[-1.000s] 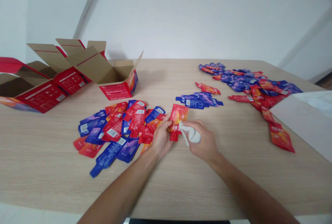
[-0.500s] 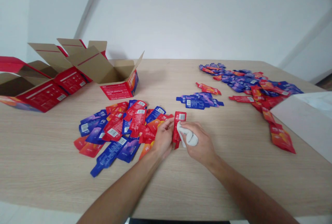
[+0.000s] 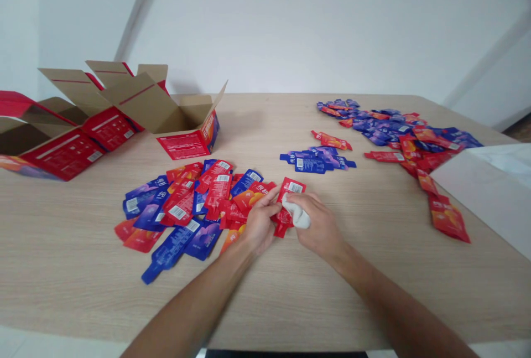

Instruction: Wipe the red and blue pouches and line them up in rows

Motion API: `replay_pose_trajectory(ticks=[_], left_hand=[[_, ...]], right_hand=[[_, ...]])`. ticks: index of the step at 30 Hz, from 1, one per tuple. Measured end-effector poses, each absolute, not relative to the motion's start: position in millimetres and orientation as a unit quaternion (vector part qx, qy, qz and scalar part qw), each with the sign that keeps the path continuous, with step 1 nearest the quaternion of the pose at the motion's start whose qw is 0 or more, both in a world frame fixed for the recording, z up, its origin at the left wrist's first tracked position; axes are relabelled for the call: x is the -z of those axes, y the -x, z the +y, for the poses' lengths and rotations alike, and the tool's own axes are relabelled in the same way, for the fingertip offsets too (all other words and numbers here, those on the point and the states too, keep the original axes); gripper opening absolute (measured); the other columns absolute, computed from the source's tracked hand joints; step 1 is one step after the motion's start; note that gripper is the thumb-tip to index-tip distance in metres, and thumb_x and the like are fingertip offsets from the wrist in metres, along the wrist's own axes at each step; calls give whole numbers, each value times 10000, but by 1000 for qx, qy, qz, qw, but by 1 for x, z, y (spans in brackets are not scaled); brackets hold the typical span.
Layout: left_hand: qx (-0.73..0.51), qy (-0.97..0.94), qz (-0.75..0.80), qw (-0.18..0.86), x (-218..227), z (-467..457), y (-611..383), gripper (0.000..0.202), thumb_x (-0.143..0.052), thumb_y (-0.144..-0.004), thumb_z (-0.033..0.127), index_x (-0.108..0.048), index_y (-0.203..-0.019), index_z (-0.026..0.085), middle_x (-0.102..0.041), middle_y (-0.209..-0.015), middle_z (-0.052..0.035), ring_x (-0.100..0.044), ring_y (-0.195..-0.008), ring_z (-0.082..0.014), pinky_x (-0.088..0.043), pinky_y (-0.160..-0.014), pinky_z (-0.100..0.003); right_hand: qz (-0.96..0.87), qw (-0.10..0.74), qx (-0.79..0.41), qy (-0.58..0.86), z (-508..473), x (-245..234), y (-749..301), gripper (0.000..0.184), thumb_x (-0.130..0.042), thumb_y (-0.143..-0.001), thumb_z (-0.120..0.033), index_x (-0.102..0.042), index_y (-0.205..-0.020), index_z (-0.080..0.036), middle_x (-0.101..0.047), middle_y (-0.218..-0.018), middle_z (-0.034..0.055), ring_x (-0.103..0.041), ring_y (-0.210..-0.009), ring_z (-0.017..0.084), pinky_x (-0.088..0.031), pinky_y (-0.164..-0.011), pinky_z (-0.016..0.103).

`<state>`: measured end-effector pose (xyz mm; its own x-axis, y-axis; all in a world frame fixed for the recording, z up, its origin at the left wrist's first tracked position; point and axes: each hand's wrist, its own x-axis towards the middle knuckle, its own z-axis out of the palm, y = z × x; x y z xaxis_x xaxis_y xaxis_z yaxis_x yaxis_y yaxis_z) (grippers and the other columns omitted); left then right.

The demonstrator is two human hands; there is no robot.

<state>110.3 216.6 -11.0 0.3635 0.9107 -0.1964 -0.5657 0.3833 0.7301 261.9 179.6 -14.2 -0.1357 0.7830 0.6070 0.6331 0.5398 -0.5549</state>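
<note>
A red pouch point(image 3: 292, 185) with a white barcode label lies between my hands, its narrow spout end toward me. My left hand point(image 3: 261, 224) grips the pouch's left edge, thumb on top and the other fingers partly beneath it. In my right hand point(image 3: 318, 226) is a bunched white cloth point(image 3: 299, 217), pressed onto the pouch's printed face. Just left of my left hand spreads a loose pile of red and blue pouches point(image 3: 178, 208), some with barcodes up. Beyond my right hand lie several blue pouches point(image 3: 311, 164) and a red-orange pouch point(image 3: 332, 141).
Open red cardboard boxes point(image 3: 182, 145) stand at the back left, flaps up. A long heap of mixed pouches point(image 3: 385, 131) runs along the right side. Beside it, a white sheet or bag point(image 3: 493, 186) covers the table's right edge. A wall point(image 3: 307, 26) rises behind the table.
The red pouch has turned from upright to tilted, its top leaning right. My left thumb now lies on its edge. The cloth has shifted slightly on its face.
</note>
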Motion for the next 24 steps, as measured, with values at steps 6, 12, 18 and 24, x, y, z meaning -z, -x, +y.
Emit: replay_pose_trajectory(ticks=[6,12,18,24], left_hand=[[-426,-283,272,815,6,217,-106,541,-662,-714,100,-688,-1249,184,-741,-1050,-85,-686,-866,-192,-534,-783,-300],[-461,-304,283,784,9,216,-109,409,-690,-838,297,-701,-1233,192,-712,-1204,-102,-654,-1079,-230,-502,-904,-318],[-496,-381,355,695,12,225,-106,437,-674,-853,322,-685,-1275,211,-691,-1278,-88,-606,-1195,-254,-428,-1034,-365],[-467,-674,463,337,7,238,-88,406,-560,-905,256,-665,-1298,258,-587,-1413,-78,-492,-1337,-257,-327,-1156,-445]], right_hand=[[-699,475,-59,531,183,12,-271,537,-566,-724,5,-609,-1182,-270,-694,-1110,64,-628,-1030,262,-547,-865,407],[-761,442,-112,461,182,16,-261,542,-544,-721,25,-603,-1171,-271,-694,-1135,55,-620,-1064,252,-533,-906,404],[-794,386,-190,430,173,16,-249,553,-515,-639,83,-622,-1066,-252,-695,-995,35,-607,-950,227,-521,-808,342],[-769,359,-158,504,183,19,-263,517,-524,-627,98,-642,-1024,-211,-685,-924,45,-601,-875,207,-480,-782,305]])
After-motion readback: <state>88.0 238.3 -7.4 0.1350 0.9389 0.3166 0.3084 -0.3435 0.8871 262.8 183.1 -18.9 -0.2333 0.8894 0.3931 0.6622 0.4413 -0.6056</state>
